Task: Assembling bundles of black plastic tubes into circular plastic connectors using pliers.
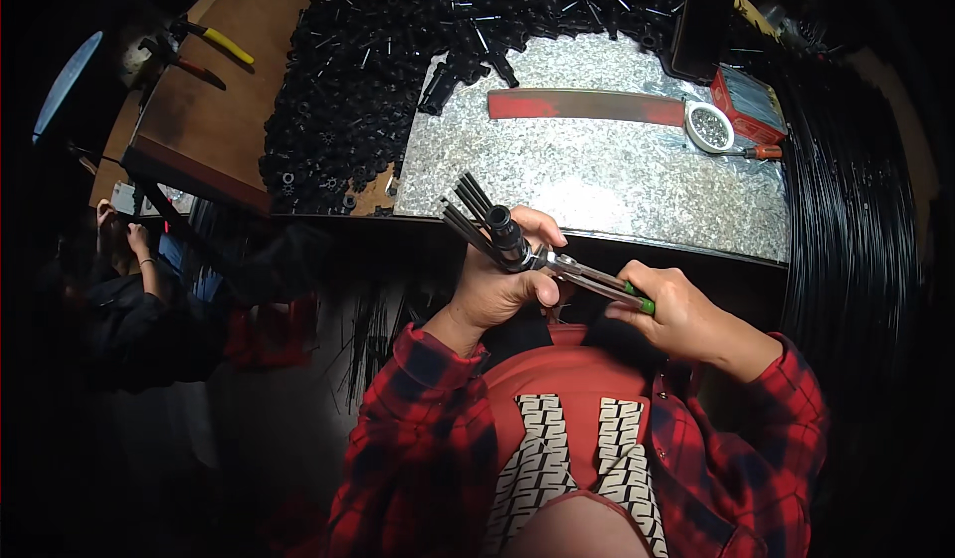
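My left hand (pixel 485 297) is closed round a black tubular plastic part (pixel 505 235) and several thin black rods (pixel 472 202) that fan out up and to the left beside it. In my right hand (pixel 678 307) I grip a pair of pliers (pixel 589 276) by its handles, which have green ends. The pliers' jaws meet the lower end of the black part, between my left thumb and fingers. What exactly the jaws pinch is too small to tell. Both hands are just off the near edge of the metal-topped bench (pixel 597 185).
A heap of black plastic parts (pixel 348 91) covers the bench's left and back. On the metal top lie a red-and-grey strip (pixel 587 106), a white bowl of small bits (pixel 709 127), a screwdriver (pixel 761 152) and a red box (pixel 746 100). Long black rods (pixel 846 200) hang at right. Another person's hands (pixel 134 235) work at far left.
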`<act>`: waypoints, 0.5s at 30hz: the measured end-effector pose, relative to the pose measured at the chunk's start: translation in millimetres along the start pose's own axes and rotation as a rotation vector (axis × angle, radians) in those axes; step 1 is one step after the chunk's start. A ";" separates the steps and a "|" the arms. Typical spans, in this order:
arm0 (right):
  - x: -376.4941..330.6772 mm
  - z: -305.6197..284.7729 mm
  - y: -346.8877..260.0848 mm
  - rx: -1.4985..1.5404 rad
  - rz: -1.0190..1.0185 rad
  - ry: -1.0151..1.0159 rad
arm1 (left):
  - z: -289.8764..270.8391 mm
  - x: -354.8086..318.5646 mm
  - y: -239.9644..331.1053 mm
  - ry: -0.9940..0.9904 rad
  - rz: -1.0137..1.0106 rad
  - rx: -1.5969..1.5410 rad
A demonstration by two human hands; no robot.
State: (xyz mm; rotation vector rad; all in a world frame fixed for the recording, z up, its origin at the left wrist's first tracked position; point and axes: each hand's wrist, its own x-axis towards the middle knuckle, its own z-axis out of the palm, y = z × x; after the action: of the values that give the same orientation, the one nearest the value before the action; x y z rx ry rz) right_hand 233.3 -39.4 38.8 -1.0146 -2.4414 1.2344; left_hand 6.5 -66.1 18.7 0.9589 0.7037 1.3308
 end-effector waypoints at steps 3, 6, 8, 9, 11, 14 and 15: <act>0.5 -1.7 2.7 -0.097 0.011 0.063 | -1.7 0.2 -2.5 0.003 -0.018 0.002; 1.5 -5.7 8.4 -0.223 -0.004 0.106 | -9.5 0.1 -13.2 0.012 0.025 0.066; 0.7 -9.5 13.8 -0.360 -0.032 0.180 | -16.9 0.2 -19.8 0.016 0.058 0.105; 0.7 -14.8 14.8 -0.362 -0.064 0.215 | -21.3 0.2 -21.3 0.023 0.057 0.147; 3.2 -24.7 16.3 -0.382 -0.049 0.355 | -26.3 -0.6 -21.3 0.035 0.083 0.230; 11.9 -57.3 34.5 -0.482 -0.029 0.487 | -26.3 -2.8 -20.5 0.051 0.121 0.250; 15.3 -70.3 41.0 -0.563 0.023 0.530 | -26.5 -3.0 -21.6 0.032 0.140 0.256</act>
State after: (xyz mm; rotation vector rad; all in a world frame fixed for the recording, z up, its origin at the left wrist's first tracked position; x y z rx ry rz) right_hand 275.2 31.2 49.0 -1.2970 -2.3598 0.2023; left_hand -6.8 -64.0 -12.8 1.2119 0.8592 1.4031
